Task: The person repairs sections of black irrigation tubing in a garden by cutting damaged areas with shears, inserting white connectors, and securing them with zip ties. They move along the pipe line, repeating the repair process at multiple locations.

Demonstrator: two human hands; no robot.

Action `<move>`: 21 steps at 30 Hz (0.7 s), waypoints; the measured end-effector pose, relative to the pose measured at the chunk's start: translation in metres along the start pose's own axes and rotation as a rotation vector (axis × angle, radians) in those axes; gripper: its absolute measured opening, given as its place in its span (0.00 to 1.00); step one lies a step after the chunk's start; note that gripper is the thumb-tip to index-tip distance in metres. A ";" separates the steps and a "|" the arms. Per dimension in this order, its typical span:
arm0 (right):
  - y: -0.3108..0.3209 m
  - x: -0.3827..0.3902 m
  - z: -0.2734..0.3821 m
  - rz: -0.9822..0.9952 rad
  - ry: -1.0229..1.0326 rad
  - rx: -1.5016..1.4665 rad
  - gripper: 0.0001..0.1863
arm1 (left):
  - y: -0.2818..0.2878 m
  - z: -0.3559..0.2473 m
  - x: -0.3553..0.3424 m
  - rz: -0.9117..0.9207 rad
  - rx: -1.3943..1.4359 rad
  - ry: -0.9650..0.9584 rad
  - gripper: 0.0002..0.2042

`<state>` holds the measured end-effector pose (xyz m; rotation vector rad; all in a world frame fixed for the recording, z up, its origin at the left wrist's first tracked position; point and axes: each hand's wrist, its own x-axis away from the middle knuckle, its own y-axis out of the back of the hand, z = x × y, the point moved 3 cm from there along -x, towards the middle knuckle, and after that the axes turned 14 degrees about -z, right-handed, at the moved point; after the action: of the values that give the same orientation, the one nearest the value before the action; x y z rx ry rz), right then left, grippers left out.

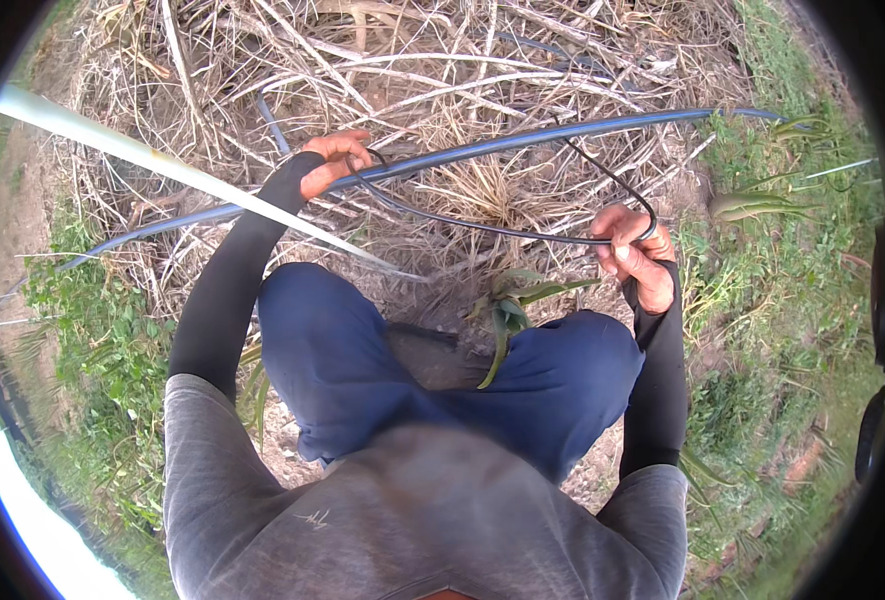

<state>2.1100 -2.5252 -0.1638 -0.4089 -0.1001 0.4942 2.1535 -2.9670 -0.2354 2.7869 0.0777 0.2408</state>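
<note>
A thin black tube (482, 230) runs in a loose curve between my two hands. My left hand (334, 162) is closed around its left part, right beside a thick black hose (522, 138). That hose stretches across in front of me, with a bluish sheen, and passes against the left hand's fingers. On the right, my right hand (637, 250) pinches the tube between thumb and fingers. Past that hand the tube bends back up toward the hose, its tip close to the hose's near side. Whether the tube is joined to the hose near my left hand is hard to see.
Dry stalks and straw (442, 70) cover the ground beyond the hose. A long pale strip (162, 160) crosses in front of my left forearm. A small green plant (507, 310) grows between my bent knees. Green weeds (112, 350) stand on both sides.
</note>
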 end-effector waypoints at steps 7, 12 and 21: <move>0.031 0.026 -0.004 -0.013 0.126 -0.092 0.07 | -0.005 -0.032 -0.007 0.303 0.099 -0.077 0.36; 0.022 0.044 0.028 -0.116 0.243 -0.174 0.05 | -0.046 -0.003 -0.024 0.200 -0.670 0.031 0.34; 0.161 -0.034 -0.084 -0.556 -0.133 -0.530 0.23 | -0.037 -0.013 -0.030 -0.109 -0.707 -0.093 0.19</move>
<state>2.0255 -2.4423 -0.3057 -0.8351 -0.4660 -0.0664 2.1211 -2.9303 -0.2403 2.0787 0.0989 0.0843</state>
